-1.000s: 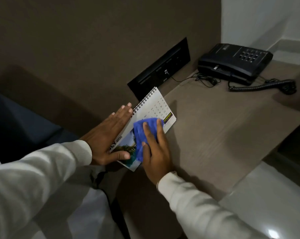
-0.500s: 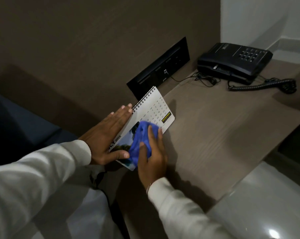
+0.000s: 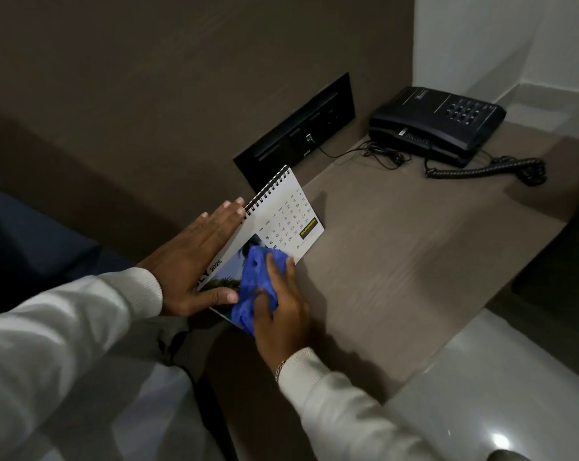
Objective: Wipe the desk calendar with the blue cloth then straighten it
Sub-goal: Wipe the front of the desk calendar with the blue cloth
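Observation:
A white spiral-bound desk calendar (image 3: 286, 214) stands tilted on the brown desk (image 3: 397, 261), near its left end. Its face shows a date grid and a palm photo. My left hand (image 3: 195, 264) lies flat against the calendar's back and left edge, thumb across the lower front, holding it steady. My right hand (image 3: 281, 307) presses a crumpled blue cloth (image 3: 253, 291) onto the lower part of the calendar's face, over the photo. The cloth hides the calendar's bottom corner.
A black telephone (image 3: 437, 123) with a coiled cord (image 3: 487, 169) sits at the far right of the desk. A black socket panel (image 3: 298, 134) is set in the brown wall just behind the calendar, with a thin cable running to the phone. White floor lies at right.
My right hand has slid the blue cloth down the calendar's face, from near the date grid toward the lower corner. My left hand has stayed in place on the calendar.

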Demonstrator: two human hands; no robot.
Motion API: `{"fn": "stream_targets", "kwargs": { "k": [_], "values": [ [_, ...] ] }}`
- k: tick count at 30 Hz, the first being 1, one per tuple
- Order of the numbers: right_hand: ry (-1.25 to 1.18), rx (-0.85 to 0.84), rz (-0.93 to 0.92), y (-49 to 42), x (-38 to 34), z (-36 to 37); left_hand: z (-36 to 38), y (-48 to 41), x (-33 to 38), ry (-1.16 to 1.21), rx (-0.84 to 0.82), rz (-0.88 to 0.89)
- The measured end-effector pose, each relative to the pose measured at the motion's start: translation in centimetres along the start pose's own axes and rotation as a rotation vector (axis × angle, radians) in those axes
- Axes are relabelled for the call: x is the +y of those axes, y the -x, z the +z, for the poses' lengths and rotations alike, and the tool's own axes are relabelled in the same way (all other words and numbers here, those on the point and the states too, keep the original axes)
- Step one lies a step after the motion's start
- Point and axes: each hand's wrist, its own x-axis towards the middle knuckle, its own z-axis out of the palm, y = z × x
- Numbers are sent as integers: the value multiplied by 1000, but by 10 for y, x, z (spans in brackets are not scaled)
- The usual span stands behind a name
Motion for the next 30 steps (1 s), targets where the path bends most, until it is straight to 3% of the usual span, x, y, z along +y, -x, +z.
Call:
{"fn": "stream_targets", "kwargs": {
  "k": [4,9,15,22,27,30],
  "values": [
    [-83,91,-47,-35,-9,-15,1,0,-2,-23,3,0],
    [85,83,66,-59,-12,-21,1,-1,-4,11,5,-7],
    [13,-121,87,-7,-5,-11,1,-2,-4,50,17,-15],
    [-125,72,235,-55,-13,-23,0,-2,-4,61,15,-13],
    [-75,-52,149,-20,-9,-14,-1,-1,-4,55,32,1],
    [-72,15,-21,-25,-7,-12,2,-2,-5,46,43,-1]
  ]
}}
